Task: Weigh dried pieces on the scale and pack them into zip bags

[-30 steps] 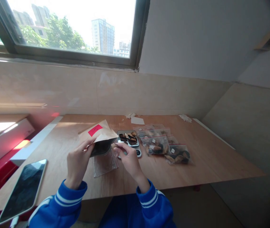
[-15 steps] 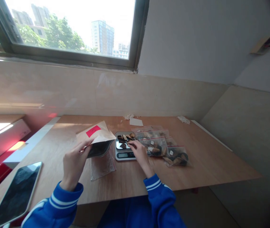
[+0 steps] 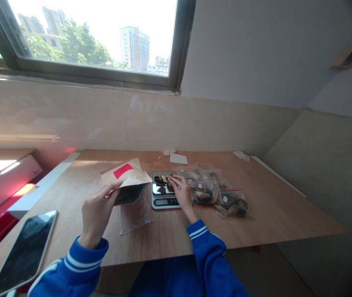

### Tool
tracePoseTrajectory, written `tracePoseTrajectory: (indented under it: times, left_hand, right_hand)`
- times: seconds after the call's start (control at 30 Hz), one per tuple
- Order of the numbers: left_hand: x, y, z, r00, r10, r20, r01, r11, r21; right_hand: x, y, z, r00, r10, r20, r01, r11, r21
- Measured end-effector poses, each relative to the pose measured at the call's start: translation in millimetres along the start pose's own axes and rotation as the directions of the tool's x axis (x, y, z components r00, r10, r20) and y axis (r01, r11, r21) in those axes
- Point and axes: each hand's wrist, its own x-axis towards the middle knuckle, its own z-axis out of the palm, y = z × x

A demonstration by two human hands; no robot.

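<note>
My left hand (image 3: 97, 212) grips a kraft paper pouch (image 3: 134, 168) with a red label, tilted so that its dark, gaping mouth faces the scale. Pieces of dark and pale dried slices (image 3: 161, 189), perhaps dried mushroom, lie on the plate of a small digital scale (image 3: 166, 207). Over the right side of that plate, my right hand (image 3: 182, 194) pinches a pale dried slice at its fingertips. The scale's display is lit, but its digits are too small to read. Partly under the pouch lies a clear plastic bag (image 3: 135, 220), flat on the table.
Several clear zip bags (image 3: 205, 192) of dried slices, with small white labels, lie right of the scale. A phone (image 3: 24, 251) rests at the table's left. Behind the scale are a white card (image 3: 178, 159) and crumpled tissue (image 3: 169, 152); another tissue (image 3: 240, 155) is farther right.
My right hand has moved slightly up and farther over the scale's plate, among the dried slices. The left hand still holds the pouch in much the same position.
</note>
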Motion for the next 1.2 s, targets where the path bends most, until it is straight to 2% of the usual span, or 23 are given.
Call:
tracePoseTrajectory:
  times: [0.2,0.37,0.53,0.63,0.73,0.87,1.0,1.13,1.2]
  left_hand:
    - [-0.6,-0.2,0.7,1.0,-0.015,0.016,0.015,1.0,0.005]
    - [-1.6,-2.5,2.0,1.0,-0.022,0.019,0.022,1.0,0.0]
    - [-3.0,-3.2,2.6,0.999,-0.038,0.019,0.038,0.999,0.002]
    - [-3.4,-2.5,2.7,0.999,-0.039,0.019,0.039,0.999,0.002]
    - [-3.7,-2.0,2.8,0.999,-0.032,0.022,0.032,0.999,0.004]
    - [-4.0,-2.7,2.5,1.0,-0.024,0.02,0.024,1.0,0.008]
    - [-4.4,-3.6,1.9,1.0,-0.026,0.013,0.026,1.0,0.007]
    - [-5.0,-2.1,2.0,0.999,-0.033,0.034,0.033,0.999,-0.01]
    - [-5.5,-1.0,1.8,0.998,-0.034,0.045,0.035,0.999,-0.018]
  right_hand:
    - [7.5,17.6,-8.0,0.982,0.182,-0.054,-0.17,0.969,0.178]
    - [11.6,31.7,-13.9,0.936,0.348,-0.054,-0.316,0.898,0.307]
    - [4.6,36.4,-15.7,0.901,0.43,-0.048,-0.378,0.837,0.396]
    - [-0.7,37.4,-14.6,0.889,0.459,0.009,-0.419,0.804,0.421]
    - [-2.4,38.0,-12.3,0.911,0.411,0.038,-0.395,0.841,0.371]
    - [-0.5,35.4,-10.8,0.949,0.316,-0.009,-0.312,0.939,0.148]
    - [-0.2,22.5,-11.7,0.987,0.154,-0.036,-0.156,0.987,-0.049]
    - [-0.5,2.0,-10.1,0.998,-0.026,0.053,0.032,0.993,-0.112]
    - [0.5,-5.6,-9.2,0.994,-0.075,0.076,0.084,0.989,-0.125]
